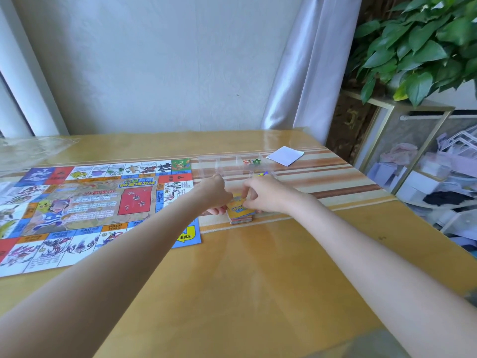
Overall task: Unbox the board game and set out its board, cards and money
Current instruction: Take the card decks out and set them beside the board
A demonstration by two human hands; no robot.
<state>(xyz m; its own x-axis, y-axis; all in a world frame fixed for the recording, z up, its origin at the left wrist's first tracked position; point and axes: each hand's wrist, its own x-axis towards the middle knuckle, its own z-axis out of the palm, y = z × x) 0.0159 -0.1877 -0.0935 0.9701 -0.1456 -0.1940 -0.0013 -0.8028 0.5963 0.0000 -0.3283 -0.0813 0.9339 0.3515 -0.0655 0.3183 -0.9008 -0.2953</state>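
Head view looks down on a stack of cards (240, 214) with yellow and blue backs, sitting on the worktop (258, 280) just beside the right edge of the game board (85, 200). Both hands meet over this stack. The right hand (260, 193) has its fingers curled and pinches the top card at its far edge. The left hand (218, 191) is curled at the stack's left side, its fingertips showing underneath against the cards; whether it grips them or only steadies them I cannot tell.

Spread flat to the left, the board shows a border of pictured squares, a red rectangle near its middle and a blue corner with a yellow arrow close to the left forearm.

Beyond the hands stands a clear plastic tray (232, 164) divided into compartments. A few small coloured pieces (254, 161), one green and star-shaped, lie in a far compartment. A white sheet of paper (285, 155) rests just to the right of the tray, on a striped mat (322, 177) that runs across the right part of the worktop.

Crumpled clear plastic wrap (28, 151) lies at the far left corner. Behind the worktop are a pale wall and a grey curtain (307, 65). A leafy green plant (423, 45) stands to the right on a gold-framed shelf (387, 117) above bins of clutter.
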